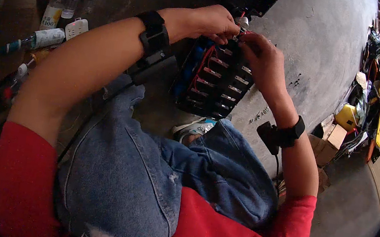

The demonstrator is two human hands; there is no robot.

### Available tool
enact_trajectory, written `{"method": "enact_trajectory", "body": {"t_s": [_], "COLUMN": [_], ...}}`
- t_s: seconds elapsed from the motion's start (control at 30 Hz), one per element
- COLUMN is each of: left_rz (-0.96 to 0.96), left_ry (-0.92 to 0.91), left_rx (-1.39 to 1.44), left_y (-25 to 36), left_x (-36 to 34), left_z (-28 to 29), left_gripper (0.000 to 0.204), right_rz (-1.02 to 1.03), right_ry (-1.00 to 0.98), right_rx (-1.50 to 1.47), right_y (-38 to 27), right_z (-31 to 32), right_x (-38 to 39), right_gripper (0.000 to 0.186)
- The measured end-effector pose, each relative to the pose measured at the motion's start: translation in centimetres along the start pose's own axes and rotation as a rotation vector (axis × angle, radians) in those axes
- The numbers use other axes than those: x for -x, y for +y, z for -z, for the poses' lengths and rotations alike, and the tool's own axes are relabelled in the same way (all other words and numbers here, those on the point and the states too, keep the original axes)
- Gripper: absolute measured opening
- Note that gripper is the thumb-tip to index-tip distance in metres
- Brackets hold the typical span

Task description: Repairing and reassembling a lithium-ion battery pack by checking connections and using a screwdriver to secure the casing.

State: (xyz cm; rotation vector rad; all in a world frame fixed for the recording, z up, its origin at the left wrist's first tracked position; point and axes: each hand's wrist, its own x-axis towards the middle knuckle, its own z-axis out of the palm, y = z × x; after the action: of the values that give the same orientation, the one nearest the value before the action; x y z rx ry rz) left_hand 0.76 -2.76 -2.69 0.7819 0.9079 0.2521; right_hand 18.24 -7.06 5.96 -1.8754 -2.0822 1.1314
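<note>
Where both hands pinch, the black battery pack (214, 81) shows red wires.

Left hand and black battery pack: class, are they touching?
Touching. The head view shows the left hand with fingertips pressed onto the top edge of the battery pack.

A seated person in a red top and blue jeans works both hands at the far end of a black battery pack (214, 81) that leans against the knee. The left hand (212, 22) and right hand (260, 56) meet fingertip to fingertip over thin red wires (206, 56) at the pack's top edge, pinching something too small to make out. Silver metal strips cross the pack's face in two rows below the hands. Each wrist carries a black strap. Left of the left forearm, plastic bottles (63, 3) and a white power strip (76, 28) lie on the concrete floor (315, 44); far right of the right hand, cardboard boxes (331, 142) sit beside a tangle of yellow parts.
</note>
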Motion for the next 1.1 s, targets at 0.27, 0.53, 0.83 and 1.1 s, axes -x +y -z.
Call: {"method": "enact_trajectory", "body": {"t_s": [0.27, 0.53, 0.83, 1.1], "left_rz": [-0.005, 0.011, -0.014, 0.018], "left_ry": [-0.070, -0.077, -0.088, -0.093], "left_rx": [-0.020, -0.010, -0.008, 0.010], "left_y": [0.0, -0.1, -0.3, -0.2], "left_x": [-0.2, -0.1, -0.1, -0.2], "left_z": [0.3, 0.3, 0.4, 0.4], "left_gripper": [0.025, 0.024, 0.023, 0.024], "right_rz": [0.021, 0.179, 0.215, 0.234], "right_ry": [0.035, 0.104, 0.173, 0.221], "right_rx": [0.040, 0.190, 0.211, 0.235], "right_y": [-0.2, 0.3, 0.7, 0.7], "right_z": [-0.4, -1.1, -1.7, -2.3], "right_x": [0.2, -0.1, 0.1, 0.1], "right_gripper": [0.015, 0.016, 0.014, 0.012]}}
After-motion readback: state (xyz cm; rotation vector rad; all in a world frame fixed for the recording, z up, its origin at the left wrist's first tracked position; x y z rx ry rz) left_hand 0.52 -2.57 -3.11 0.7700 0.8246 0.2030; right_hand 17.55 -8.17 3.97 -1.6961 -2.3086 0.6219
